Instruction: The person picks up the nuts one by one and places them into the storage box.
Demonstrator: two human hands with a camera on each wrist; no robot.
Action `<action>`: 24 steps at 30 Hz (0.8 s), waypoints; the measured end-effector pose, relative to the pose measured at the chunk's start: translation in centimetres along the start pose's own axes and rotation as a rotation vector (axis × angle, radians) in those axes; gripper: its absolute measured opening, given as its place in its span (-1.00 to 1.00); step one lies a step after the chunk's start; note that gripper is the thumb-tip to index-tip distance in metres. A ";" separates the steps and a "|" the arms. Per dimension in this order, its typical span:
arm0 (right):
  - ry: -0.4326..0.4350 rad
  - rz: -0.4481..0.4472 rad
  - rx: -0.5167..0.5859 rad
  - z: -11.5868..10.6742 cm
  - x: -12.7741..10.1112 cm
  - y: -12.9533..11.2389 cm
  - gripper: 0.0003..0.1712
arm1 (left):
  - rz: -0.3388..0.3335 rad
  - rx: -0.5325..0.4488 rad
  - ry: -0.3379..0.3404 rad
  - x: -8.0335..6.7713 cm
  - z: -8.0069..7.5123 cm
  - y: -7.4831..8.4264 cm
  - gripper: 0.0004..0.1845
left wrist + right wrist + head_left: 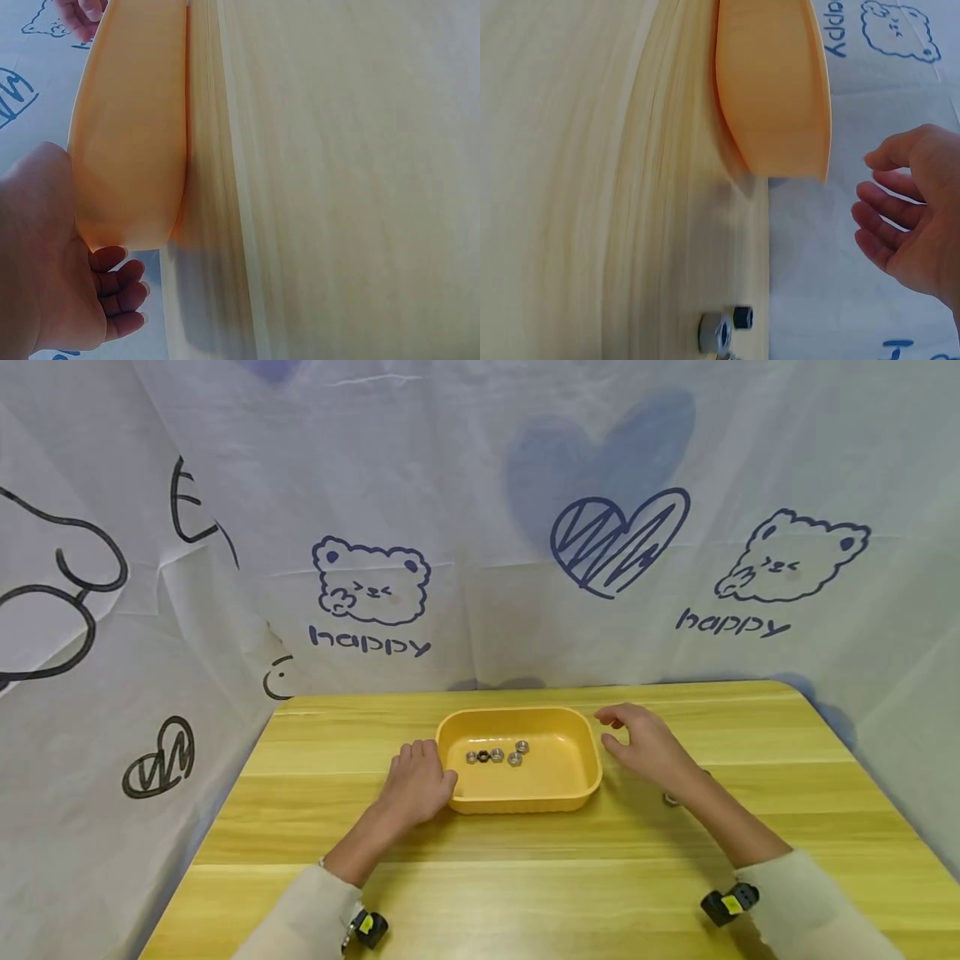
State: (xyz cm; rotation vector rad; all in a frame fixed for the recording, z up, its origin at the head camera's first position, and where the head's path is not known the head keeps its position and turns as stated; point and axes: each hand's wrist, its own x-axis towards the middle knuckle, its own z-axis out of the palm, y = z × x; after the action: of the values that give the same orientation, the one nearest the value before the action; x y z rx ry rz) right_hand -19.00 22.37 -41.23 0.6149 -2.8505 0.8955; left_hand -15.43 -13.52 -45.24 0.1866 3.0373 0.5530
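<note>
A shallow yellow plastic tray (555, 781) with rounded corners sits near the table's far edge. Inside it lie several small hex nuts, silver ones (515, 760) and a dark one (483, 756). My left hand (417, 785) grips the tray's left end, the thumb over the rim and the fingers curled along the outside. Just off the right end hovers my right hand (645, 745), fingers loosely bent and holding nothing; the right wrist view shows a gap between it and the tray. On the table below that hand are a silver nut (714, 334) and a black nut (743, 317).
The wooden table (480, 885) extends toward me and to both sides. Behind it hangs a pale cloth (480, 527) with blue drawings. My right forearm (731, 822) partly covers the loose nuts in the head view.
</note>
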 end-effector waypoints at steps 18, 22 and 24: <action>-0.022 0.046 0.006 -2.0 -2.5 3.1 -0.62 | -0.018 -0.006 -0.023 0.1 -0.5 0.0 -0.63; -0.036 0.069 0.021 -2.3 -3.3 3.5 -0.61 | -0.020 -0.013 -0.022 0.2 -0.5 0.1 -0.64; -0.044 0.086 0.024 -2.5 -3.7 3.6 -0.60 | -0.017 -0.021 -0.024 0.2 -0.5 0.1 -0.63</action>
State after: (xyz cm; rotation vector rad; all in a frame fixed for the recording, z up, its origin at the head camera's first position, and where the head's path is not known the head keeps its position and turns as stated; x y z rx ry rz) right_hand -17.17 27.78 -41.89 0.5248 -2.9296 0.9411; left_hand -15.64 -13.52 -44.74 0.1656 3.0056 0.5772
